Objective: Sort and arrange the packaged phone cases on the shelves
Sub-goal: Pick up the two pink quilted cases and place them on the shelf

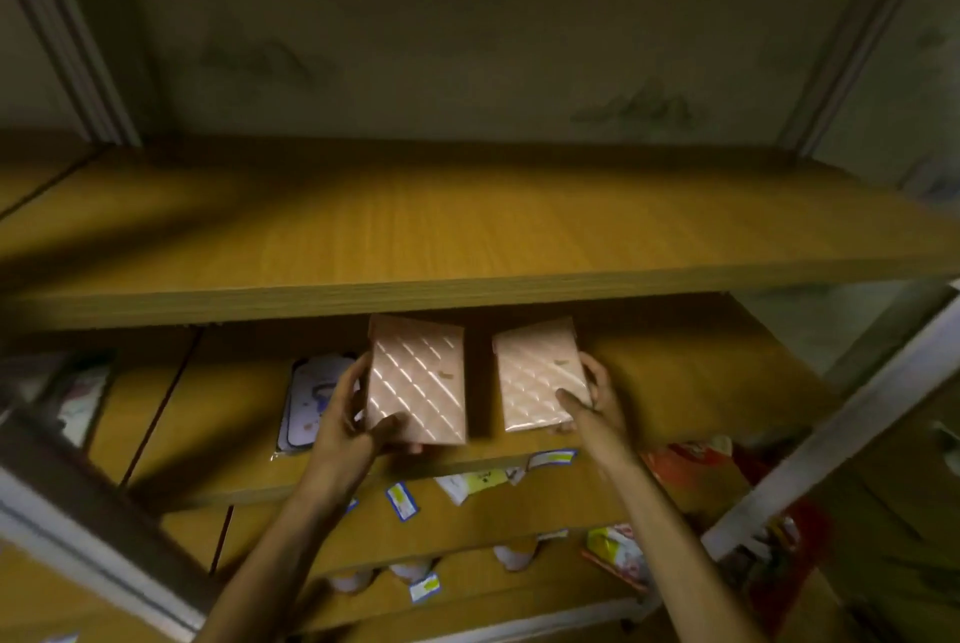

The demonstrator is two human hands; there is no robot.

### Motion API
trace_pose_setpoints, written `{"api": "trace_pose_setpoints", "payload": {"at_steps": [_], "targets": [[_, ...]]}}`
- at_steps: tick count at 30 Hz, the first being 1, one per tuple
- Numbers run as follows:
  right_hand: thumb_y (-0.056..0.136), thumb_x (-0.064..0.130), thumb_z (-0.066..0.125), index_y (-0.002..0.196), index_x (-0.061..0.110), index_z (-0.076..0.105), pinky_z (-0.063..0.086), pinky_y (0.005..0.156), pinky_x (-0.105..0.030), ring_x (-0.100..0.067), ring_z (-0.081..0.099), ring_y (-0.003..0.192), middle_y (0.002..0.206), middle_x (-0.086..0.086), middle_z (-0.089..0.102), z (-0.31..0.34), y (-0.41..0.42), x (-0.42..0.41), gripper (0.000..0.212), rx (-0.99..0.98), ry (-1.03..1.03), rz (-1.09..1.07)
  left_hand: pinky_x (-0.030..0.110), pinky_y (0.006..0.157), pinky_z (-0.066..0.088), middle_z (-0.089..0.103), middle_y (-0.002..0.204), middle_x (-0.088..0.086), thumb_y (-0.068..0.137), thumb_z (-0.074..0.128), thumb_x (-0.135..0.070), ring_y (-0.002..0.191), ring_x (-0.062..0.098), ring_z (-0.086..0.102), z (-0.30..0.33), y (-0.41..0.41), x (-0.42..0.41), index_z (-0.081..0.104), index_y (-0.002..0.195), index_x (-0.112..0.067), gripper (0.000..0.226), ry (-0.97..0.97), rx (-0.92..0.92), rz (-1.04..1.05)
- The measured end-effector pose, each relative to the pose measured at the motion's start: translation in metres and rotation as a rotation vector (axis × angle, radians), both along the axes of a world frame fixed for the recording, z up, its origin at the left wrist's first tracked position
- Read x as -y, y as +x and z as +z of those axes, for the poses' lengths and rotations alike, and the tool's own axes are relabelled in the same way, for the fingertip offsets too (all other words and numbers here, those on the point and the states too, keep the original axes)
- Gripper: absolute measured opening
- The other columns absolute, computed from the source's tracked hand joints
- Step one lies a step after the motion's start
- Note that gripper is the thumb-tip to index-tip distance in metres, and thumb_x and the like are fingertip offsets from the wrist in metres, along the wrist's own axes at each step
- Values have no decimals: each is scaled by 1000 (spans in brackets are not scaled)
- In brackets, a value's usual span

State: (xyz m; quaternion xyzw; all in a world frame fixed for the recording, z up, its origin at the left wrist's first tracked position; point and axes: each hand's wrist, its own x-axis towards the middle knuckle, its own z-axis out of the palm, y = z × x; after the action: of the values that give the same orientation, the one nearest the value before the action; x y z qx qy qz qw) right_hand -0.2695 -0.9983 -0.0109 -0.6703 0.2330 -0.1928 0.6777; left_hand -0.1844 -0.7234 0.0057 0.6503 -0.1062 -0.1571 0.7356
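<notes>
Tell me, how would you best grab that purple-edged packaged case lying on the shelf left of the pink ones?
Probably by its near short edge, coming from the front. The purple-edged case lies flat on the middle shelf; that end overhangs the shelf's lip, while the left hand covers its right side.

I see a bare wooden top shelf [467, 226]; on the middle shelf [675, 372] below lie two pink packaged cases [415, 382] and a pale one [306, 403] beside them.
</notes>
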Motion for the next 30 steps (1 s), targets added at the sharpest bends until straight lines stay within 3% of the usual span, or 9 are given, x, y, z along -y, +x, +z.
{"api": "trace_pose_setpoints", "payload": {"at_steps": [2,6,8,10,14,18,21,23,30], "targets": [[89,-6,57,126,31,43,58,52,-27,-10,59,95,116,19,50,-3,10,10,54,-30,-11,37,45,80,59,54,135,10,81,67,5,115,30,58,-2,-7,12,41,131,-45,76,-18,-27,75],[90,-3,57,138,17,36,53,46,-20,-13,60,74,134,1,45,-14,23,25,56,-121,-95,112,51,77,59,54,133,5,79,67,8,116,39,56,-11,-19,31,44,135,-40,77,-36,-44,141],[90,2,61,140,13,35,57,62,-29,-23,62,81,141,-6,44,-19,25,33,58,-179,-198,162,48,71,60,59,122,-13,80,66,8,109,38,60,-10,-26,40,41,138,-38,78,-42,-63,165],[87,11,67,141,11,36,50,94,-45,-29,56,113,140,-13,48,-22,22,41,62,-244,-308,213,42,66,61,63,109,-26,80,66,8,103,25,64,-7,-33,49,40,140,-35,79,-23,-54,177],[87,32,67,144,19,35,39,105,-46,-29,38,134,148,-10,37,-16,10,59,67,-304,-614,247,37,62,61,61,114,-10,79,64,14,100,20,63,-2,-39,70,40,140,-32,79,-26,-59,214],[88,42,62,149,29,26,29,113,-50,-26,17,145,159,-2,17,-2,1,83,71,-340,-699,289,38,59,60,59,115,-6,80,62,15,98,24,64,-5,-35,97,40,135,-35,78,-53,-106,191],[88,41,62,148,28,28,23,116,-49,-23,15,146,158,-2,21,6,-3,99,70,-342,-760,299,54,72,59,56,122,1,80,64,12,109,34,59,-12,-30,120,36,142,-31,80,-20,-141,145],[88,41,62,146,29,30,23,116,-48,-20,17,145,156,0,27,7,-5,107,67,-313,-781,300,56,82,56,53,130,7,81,66,9,114,34,57,-16,-28,135,32,146,-30,83,32,-136,120],[88,39,62,143,27,35,28,113,-46,-18,27,140,149,3,37,7,-6,125,63,-262,-807,293,24,74,56,60,122,8,82,70,-1,103,21,62,-22,-26,168,30,148,-18,79,290,-42,79]]}}
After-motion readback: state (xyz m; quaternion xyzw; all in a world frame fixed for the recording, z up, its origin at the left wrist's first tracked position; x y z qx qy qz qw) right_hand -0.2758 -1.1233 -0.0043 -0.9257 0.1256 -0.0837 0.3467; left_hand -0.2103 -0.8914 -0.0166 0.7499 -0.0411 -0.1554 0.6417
